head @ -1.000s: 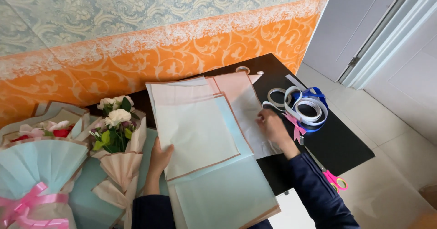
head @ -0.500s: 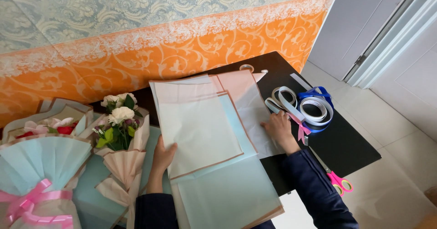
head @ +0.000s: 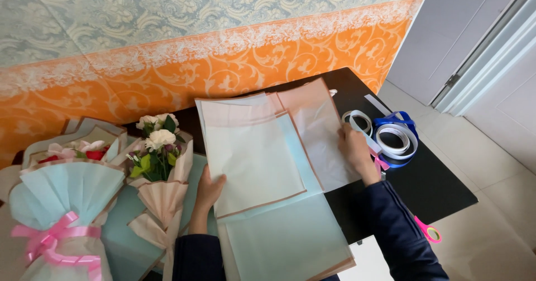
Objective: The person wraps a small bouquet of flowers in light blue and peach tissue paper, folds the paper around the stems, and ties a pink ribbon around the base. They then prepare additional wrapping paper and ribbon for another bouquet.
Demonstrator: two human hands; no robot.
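Head view: left hand and right hand, grips spread flat, press opposite edges of thin, floppy, crease-prone wrapping paper sheets.

Pink scissors — blades hidden behind the sleeve; bouquet cut off below.

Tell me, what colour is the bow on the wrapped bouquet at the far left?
Pink: the ribbon bow shows clearly in the head view.
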